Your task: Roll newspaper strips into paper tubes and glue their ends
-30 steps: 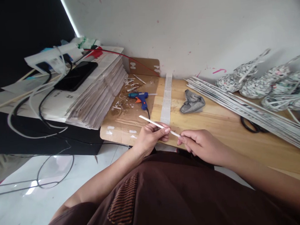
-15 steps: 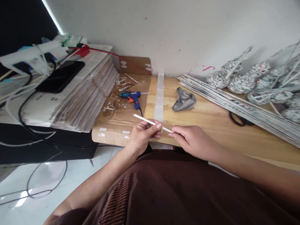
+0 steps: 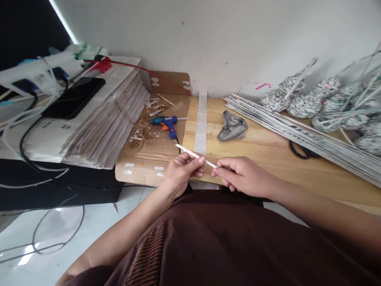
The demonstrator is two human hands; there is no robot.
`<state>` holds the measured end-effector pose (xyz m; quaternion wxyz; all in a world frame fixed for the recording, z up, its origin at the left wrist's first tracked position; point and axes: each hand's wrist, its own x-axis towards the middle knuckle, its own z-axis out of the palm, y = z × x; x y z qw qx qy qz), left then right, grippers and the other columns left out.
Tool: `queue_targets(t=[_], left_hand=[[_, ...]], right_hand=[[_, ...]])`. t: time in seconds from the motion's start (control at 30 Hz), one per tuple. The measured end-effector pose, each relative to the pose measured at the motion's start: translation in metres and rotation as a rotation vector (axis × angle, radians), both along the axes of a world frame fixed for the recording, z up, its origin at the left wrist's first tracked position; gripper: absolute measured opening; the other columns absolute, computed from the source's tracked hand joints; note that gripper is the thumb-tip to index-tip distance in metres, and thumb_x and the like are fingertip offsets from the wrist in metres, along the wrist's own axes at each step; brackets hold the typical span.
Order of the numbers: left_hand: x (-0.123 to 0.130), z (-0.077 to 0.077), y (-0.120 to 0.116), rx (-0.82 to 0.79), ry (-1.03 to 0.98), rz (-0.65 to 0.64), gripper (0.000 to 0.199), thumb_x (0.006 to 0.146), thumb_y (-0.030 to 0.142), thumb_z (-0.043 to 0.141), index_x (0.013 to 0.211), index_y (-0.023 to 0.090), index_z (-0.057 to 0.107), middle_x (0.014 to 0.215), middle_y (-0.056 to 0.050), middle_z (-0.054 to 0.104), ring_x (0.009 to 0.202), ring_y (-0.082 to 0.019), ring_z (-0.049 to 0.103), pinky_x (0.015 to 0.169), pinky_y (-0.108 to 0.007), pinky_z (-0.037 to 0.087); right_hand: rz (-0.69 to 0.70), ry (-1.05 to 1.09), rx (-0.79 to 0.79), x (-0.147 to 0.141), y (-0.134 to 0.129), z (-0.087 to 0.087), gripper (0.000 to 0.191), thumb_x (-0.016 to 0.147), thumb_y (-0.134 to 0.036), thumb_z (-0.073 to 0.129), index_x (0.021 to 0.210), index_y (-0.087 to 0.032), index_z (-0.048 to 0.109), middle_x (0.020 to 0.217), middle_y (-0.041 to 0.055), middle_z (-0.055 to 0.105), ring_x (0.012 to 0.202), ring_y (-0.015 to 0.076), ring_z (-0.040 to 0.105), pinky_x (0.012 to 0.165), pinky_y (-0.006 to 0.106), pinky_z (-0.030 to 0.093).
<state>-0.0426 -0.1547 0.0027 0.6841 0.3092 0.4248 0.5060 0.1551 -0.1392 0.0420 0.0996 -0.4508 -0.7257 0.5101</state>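
A thin white rolled-paper stick (image 3: 186, 150) slants between my hands, its upper left end free above the bench's front part. My left hand (image 3: 185, 170) pinches it near the middle, thumb on top. The fingers of my right hand (image 3: 238, 174) close on its lower right end, which is hidden in the grip. Beyond my left hand a blue glue gun (image 3: 168, 125) with an orange trigger lies on a stained cardboard sheet (image 3: 141, 157). A crumpled grey cloth (image 3: 232, 125) rests on the wooden bench past my right hand.
Stacked newspaper (image 3: 105, 129) carries a black phone (image 3: 74, 97) and a power strip (image 3: 35, 75) with cables at left. On the right lie a bundle of long paper sticks (image 3: 290, 135), black scissor handles (image 3: 299, 149) and several woven paper pieces (image 3: 304, 103). Paper scraps (image 3: 154, 106) litter the cardboard.
The paper stick has shifted slightly down and right through my left hand, so less of it sticks out at upper left. My right hand has turned a little, fingers now more visible.
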Motion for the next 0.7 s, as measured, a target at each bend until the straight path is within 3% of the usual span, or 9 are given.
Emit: queue_targets(t=[0.07,0.13,0.3,0.37,0.43,0.57,0.63,0.7], left_hand=[[-0.0009,0.0005,0.0003,-0.004,0.013,0.031,0.026,0.066,0.029,0.084,0.078,0.011,0.070,0.064,-0.001,0.065,0.058,-0.008,0.060,0.054,-0.018,0.050],[-0.0009,0.0003,0.0000,-0.002,0.024,0.040,0.026,0.066,0.029,0.085,0.076,0.011,0.070,0.064,-0.002,0.065,0.058,-0.009,0.060,0.055,-0.019,0.050],[0.0017,-0.0013,-0.0016,0.013,0.006,0.015,0.025,0.067,0.029,0.084,0.077,0.011,0.070,0.065,-0.002,0.066,0.059,-0.009,0.061,0.058,-0.020,0.052],[0.0027,-0.0012,-0.0021,0.002,-0.005,-0.024,0.025,0.067,0.029,0.084,0.078,0.011,0.070,0.066,-0.002,0.066,0.060,-0.009,0.061,0.059,-0.020,0.052],[0.0029,-0.0006,-0.0021,-0.009,-0.019,-0.052,0.027,0.066,0.029,0.085,0.082,0.011,0.071,0.067,-0.002,0.066,0.060,-0.009,0.061,0.058,-0.020,0.052],[0.0007,0.0002,-0.0005,-0.010,-0.034,0.029,0.031,0.065,0.029,0.085,0.088,0.013,0.071,0.066,0.000,0.065,0.058,-0.008,0.060,0.054,-0.018,0.050],[-0.0007,0.0000,0.0004,0.004,-0.025,0.063,0.028,0.065,0.029,0.085,0.082,0.013,0.070,0.063,0.001,0.064,0.057,-0.007,0.059,0.053,-0.018,0.049],[-0.0013,-0.0004,0.0008,0.021,-0.018,0.060,0.026,0.066,0.029,0.085,0.077,0.012,0.070,0.063,0.000,0.064,0.057,-0.007,0.059,0.054,-0.018,0.048]], right_hand=[[0.016,-0.083,0.246,-0.0002,-0.0022,0.0001,0.034,0.098,-0.044,0.044,0.081,-0.019,0.061,0.064,-0.0005,0.059,0.055,0.0102,0.055,0.057,0.024,0.041],[0.027,-0.100,0.283,0.0011,-0.0030,-0.0002,0.034,0.099,-0.042,0.041,0.084,-0.020,0.063,0.063,-0.0006,0.059,0.054,0.0105,0.055,0.058,0.025,0.040],[0.008,0.029,-0.235,0.0052,0.0009,-0.0025,0.043,0.099,-0.052,0.033,0.093,-0.019,0.060,0.061,-0.0023,0.055,0.046,0.0108,0.054,0.047,0.023,0.041],[0.003,0.041,-0.279,0.0050,0.0020,-0.0030,0.043,0.098,-0.055,0.035,0.097,-0.019,0.059,0.062,-0.0022,0.056,0.048,0.0117,0.056,0.045,0.023,0.040],[-0.013,-0.012,-0.109,0.0035,0.0013,-0.0032,0.040,0.098,-0.052,0.038,0.095,-0.020,0.060,0.064,-0.0015,0.057,0.051,0.0118,0.056,0.049,0.024,0.040],[0.014,-0.169,0.421,0.0005,-0.0033,-0.0040,0.034,0.097,-0.045,0.044,0.081,-0.020,0.062,0.063,0.0001,0.057,0.057,0.0126,0.052,0.057,0.027,0.034],[0.026,-0.154,0.434,0.0011,-0.0044,-0.0046,0.033,0.098,-0.043,0.044,0.082,-0.020,0.062,0.064,0.0005,0.058,0.058,0.0127,0.052,0.058,0.027,0.034],[0.024,-0.063,0.189,0.0032,-0.0032,-0.0050,0.037,0.099,-0.046,0.040,0.086,-0.019,0.062,0.062,-0.0007,0.057,0.053,0.0112,0.052,0.054,0.025,0.037]])
